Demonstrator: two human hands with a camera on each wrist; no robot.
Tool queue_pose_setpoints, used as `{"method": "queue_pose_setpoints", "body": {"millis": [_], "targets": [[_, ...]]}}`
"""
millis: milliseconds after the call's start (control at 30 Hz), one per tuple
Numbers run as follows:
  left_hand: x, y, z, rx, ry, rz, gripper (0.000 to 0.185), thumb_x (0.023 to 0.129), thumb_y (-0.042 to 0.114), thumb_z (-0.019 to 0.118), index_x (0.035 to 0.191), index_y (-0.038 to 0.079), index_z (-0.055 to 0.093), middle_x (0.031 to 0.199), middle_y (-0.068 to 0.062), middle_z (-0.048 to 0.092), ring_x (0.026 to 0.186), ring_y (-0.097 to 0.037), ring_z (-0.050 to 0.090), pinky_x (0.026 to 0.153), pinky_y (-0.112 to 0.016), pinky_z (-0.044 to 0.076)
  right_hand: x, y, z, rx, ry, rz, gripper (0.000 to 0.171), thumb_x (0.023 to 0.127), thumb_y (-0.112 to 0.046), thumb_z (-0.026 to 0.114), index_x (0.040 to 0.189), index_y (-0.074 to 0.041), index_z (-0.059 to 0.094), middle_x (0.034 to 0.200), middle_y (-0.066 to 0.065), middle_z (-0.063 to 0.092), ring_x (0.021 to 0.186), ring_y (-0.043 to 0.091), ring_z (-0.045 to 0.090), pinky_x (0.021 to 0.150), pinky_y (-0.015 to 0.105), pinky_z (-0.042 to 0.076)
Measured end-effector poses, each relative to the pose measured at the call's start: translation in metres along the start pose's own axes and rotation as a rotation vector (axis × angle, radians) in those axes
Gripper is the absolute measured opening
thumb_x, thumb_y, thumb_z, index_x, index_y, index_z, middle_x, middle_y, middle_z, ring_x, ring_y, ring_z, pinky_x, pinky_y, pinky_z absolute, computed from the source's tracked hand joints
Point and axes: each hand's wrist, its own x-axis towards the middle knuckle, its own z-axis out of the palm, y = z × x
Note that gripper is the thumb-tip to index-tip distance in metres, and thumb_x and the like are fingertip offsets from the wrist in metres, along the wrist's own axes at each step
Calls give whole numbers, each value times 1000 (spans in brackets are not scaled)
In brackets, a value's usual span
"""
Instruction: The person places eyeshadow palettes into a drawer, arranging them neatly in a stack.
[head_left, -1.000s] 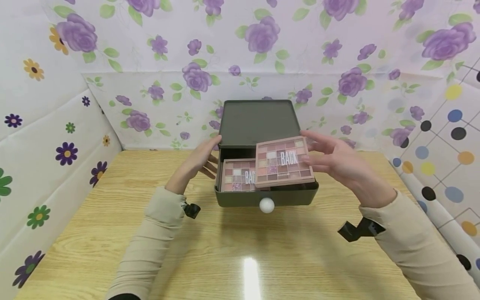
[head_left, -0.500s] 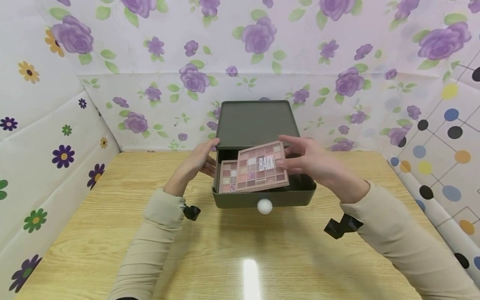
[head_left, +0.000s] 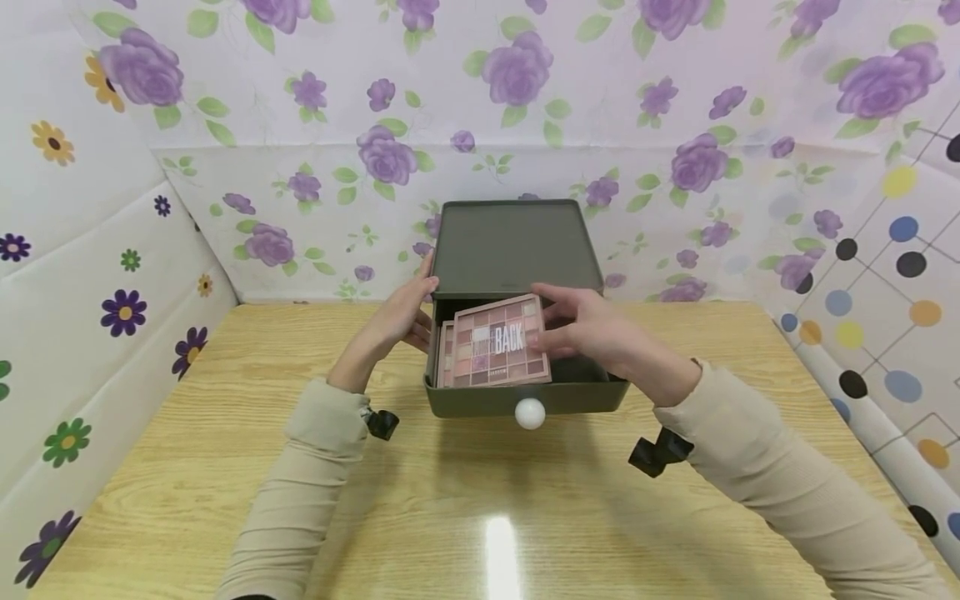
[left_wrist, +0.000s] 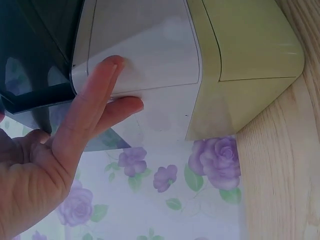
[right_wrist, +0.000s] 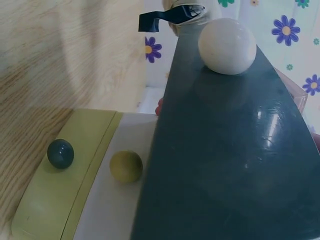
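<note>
Fingers of the left hand (head_left: 397, 321) lie straight against the dark green plastic drawer box (head_left: 517, 242). Over its open drawer (head_left: 525, 396), the right hand (head_left: 592, 329) pinches the flat pink eyeshadow palette (head_left: 498, 342) by its right edge (probably light, stiff, fragile).

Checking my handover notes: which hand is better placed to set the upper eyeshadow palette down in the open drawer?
Right. The right hand already holds the upper eyeshadow palette over the drawer; the left hand rests flat against the organizer's side.
</note>
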Motion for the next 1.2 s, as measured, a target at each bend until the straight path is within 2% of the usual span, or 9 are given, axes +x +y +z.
{"method": "queue_pose_setpoints", "body": {"millis": [200, 433, 533, 633, 767, 867, 1033, 1100, 1200], "targets": [[-5, 9, 2, 1, -11, 0, 58, 97, 41, 26, 145, 33, -7, 141, -29, 25, 52, -24, 61, 54, -43, 52, -2, 0, 2, 37, 6, 15, 75, 78, 10, 60, 142, -1, 23, 122, 27, 46, 86, 22, 61, 72, 34, 51], [-16, 23, 6, 26, -7, 1, 59, 98, 36, 25, 146, 27, -7, 138, -32, 27, 53, -22, 61, 56, -43, 52, -2, 0, 7, 43, -29, 23, 66, 79, 11, 55, 137, 9, 24, 127, 30, 45, 88, 23, 61, 72, 33, 51], [-16, 24, 7, 24, -5, 1, 59, 98, 36, 25, 146, 28, -7, 139, -33, 24, 54, -22, 62, 56, -42, 52, -2, 1, 7, -29, -50, -5, 61, 80, 7, 55, 134, 13, 27, 127, 30, 45, 95, 26, 60, 73, 32, 51], [-16, 24, 7, 19, 0, -3, 58, 98, 38, 26, 146, 30, -6, 140, -32, 23, 55, -23, 62, 56, -41, 52, -5, 1, 5, -151, -47, -38, 56, 82, 0, 58, 132, 13, 36, 128, 27, 47, 103, 28, 58, 77, 32, 50], [-15, 24, 7, 25, 6, -8, 58, 97, 38, 26, 146, 30, -6, 139, -32, 25, 55, -24, 62, 56, -41, 53, -14, 0, 1, -277, -13, -100, 49, 84, -10, 62, 128, 5, 48, 125, 19, 53, 108, 26, 55, 87, 36, 45], [-16, 26, 7, 29, 7, -8, 58, 98, 38, 26, 146, 29, -5, 138, -33, 26, 56, -24, 62, 56, -41, 53, -27, 0, 1, -312, 22, -155, 41, 85, -16, 63, 122, 0, 55, 113, 13, 60, 99, 23, 58, 84, 37, 46], [-16, 26, 7, 35, 8, -6, 58, 98, 37, 25, 146, 28, -5, 137, -33, 28, 56, -23, 62, 56, -40, 53, -54, 3, 8, -329, 57, -208, 31, 85, -17, 63, 113, -3, 61, 84, 10, 63, 69, 22, 58, 58, 32, 48], [-16, 26, 7, 38, 10, -5, 58, 98, 37, 25, 146, 27, -5, 138, -33, 27, 55, -22, 62, 56, -40, 53, -61, 7, 10, -331, 55, -238, 31, 85, -16, 64, 113, -2, 61, 78, 11, 63, 63, 21, 57, 52, 29, 46], [-16, 25, 7, 34, 9, -9, 58, 98, 37, 25, 146, 27, -5, 137, -33, 28, 55, -22, 62, 56, -40, 53, -67, 14, 14, -341, 53, -301, 31, 84, -13, 64, 113, -1, 61, 74, 6, 63, 59, 16, 58, 50, 27, 45]]}}
